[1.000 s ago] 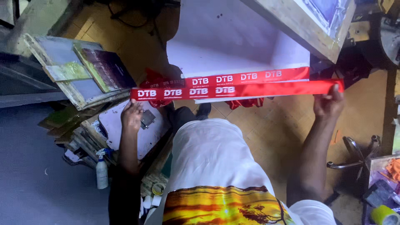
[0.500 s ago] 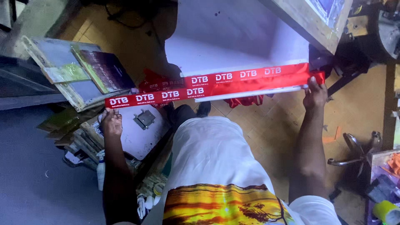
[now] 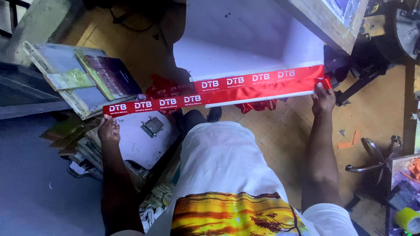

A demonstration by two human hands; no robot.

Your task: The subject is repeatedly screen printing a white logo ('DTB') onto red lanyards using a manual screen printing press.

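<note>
I hold a long red ribbon (image 3: 245,92) with white printed lettering stretched flat between both hands. My left hand (image 3: 109,130) grips its left end over a stack of frames on the floor. My right hand (image 3: 323,98) pins the right end against the front edge of a white work table (image 3: 245,39). A second red ribbon (image 3: 262,77) of the same kind lies on the table just behind it. More red ribbon (image 3: 258,105) hangs bunched below the table edge.
Stacked wooden printing screens (image 3: 83,78) lean at the left. A white board with a metal hinge (image 3: 152,126) lies under my left arm. A wooden frame (image 3: 332,22) juts over the table's right side. A metal stand (image 3: 372,157) and a yellow tape roll (image 3: 407,218) sit at the right.
My left hand has pulled the ribbon end further left and down, drawing it longer. My right hand has moved up to the table's edge with the other end.
</note>
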